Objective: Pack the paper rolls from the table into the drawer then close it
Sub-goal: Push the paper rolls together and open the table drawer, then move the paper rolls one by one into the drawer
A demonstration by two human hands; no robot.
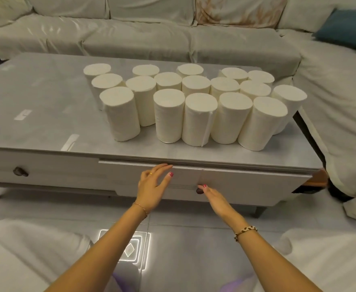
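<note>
While our arms reach forward from the bottom of the view, we scan left to right: a dark round knob (20,171) sits on the left drawer front, which is flush with the bench (36,114). Next, our left hand (153,184) is spread open, fingers apart, fingertips up at the top edge of the right-hand drawer (246,182), palm near its face, gripping nothing. That drawer sticks out slightly from the bench front; its inside is not visible. Just right of the left hand, our right hand (212,197) reaches to the drawer's dark knob (199,190), fingers closed together around or against it; we cannot tell if it is really clamped, since the hand hides most of the knob. A bracelet shows on each wrist. Up on the bench top, the paper rolls (194,102) all stand upright in a tight cluster of rough rows, many touching, spread from centre-left to the right end. One roll (120,114) at front left stands a bit apart from the front row. Behind the bench runs a covered sofa (151,28), with a blue cushion (347,30) far right.
</note>
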